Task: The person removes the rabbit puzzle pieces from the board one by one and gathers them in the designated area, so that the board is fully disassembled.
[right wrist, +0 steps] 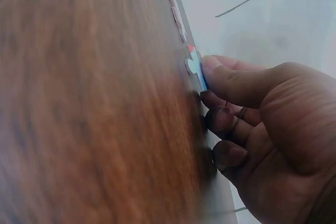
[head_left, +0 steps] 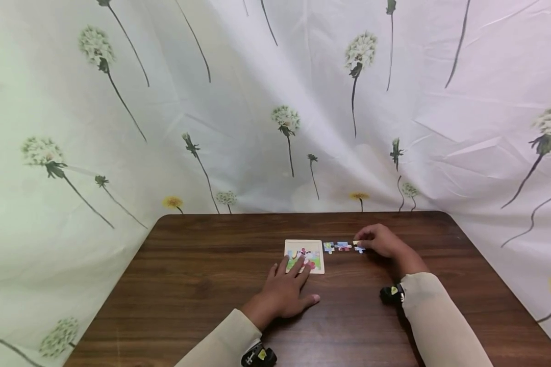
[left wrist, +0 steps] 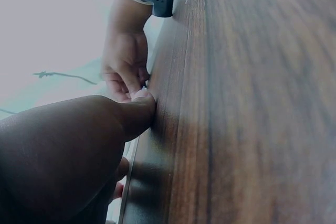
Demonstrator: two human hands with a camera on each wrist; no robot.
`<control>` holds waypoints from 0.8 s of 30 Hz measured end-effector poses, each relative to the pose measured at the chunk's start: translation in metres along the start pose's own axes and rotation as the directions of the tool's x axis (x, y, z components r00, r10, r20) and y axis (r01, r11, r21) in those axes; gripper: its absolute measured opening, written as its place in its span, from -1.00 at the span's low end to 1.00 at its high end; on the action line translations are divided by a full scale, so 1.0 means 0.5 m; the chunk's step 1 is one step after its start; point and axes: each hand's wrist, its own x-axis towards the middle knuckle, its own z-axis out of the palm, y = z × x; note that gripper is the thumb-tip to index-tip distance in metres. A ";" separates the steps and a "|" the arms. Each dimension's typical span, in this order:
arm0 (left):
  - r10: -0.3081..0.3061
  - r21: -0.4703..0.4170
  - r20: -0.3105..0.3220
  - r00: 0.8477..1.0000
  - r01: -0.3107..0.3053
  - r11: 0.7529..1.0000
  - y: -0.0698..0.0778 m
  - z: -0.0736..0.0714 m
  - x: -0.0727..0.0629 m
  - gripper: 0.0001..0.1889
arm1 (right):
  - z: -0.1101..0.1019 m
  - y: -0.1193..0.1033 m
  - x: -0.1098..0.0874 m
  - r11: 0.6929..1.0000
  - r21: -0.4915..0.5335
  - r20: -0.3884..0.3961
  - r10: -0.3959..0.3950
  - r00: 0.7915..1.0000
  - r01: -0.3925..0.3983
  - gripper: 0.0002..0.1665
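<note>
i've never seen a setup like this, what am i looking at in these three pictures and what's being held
There's no machine here, just a person's bare left hand and right hand. The wide picture comes from a camera worn on the head, looking forward and down. The other two come from cameras on the left and right wrists, so they look tilted and close.

On the brown wooden table lies a partly filled puzzle tray, with two loose pieces to its right. The left hand reaches over the tray, fingers spread, gripping nothing. The right hand pinches another puzzle piece.
</note>
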 end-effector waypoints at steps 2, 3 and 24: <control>0.004 0.006 -0.003 1.000 -0.004 1.000 -0.001 -0.001 0.000 -0.09 | 0.002 0.002 0.001 1.000 0.002 -0.010 -0.003 1.000 0.003 -0.87; 0.005 0.007 -0.005 1.000 -0.005 1.000 -0.001 0.000 0.000 -0.10 | 0.003 0.002 0.001 1.000 0.001 -0.015 -0.004 1.000 0.004 -0.87; 0.008 0.003 -0.014 1.000 -0.008 1.000 -0.006 0.011 -0.001 -0.09 | 0.006 0.006 -0.003 0.997 0.005 -0.056 0.075 0.996 -0.075 -0.84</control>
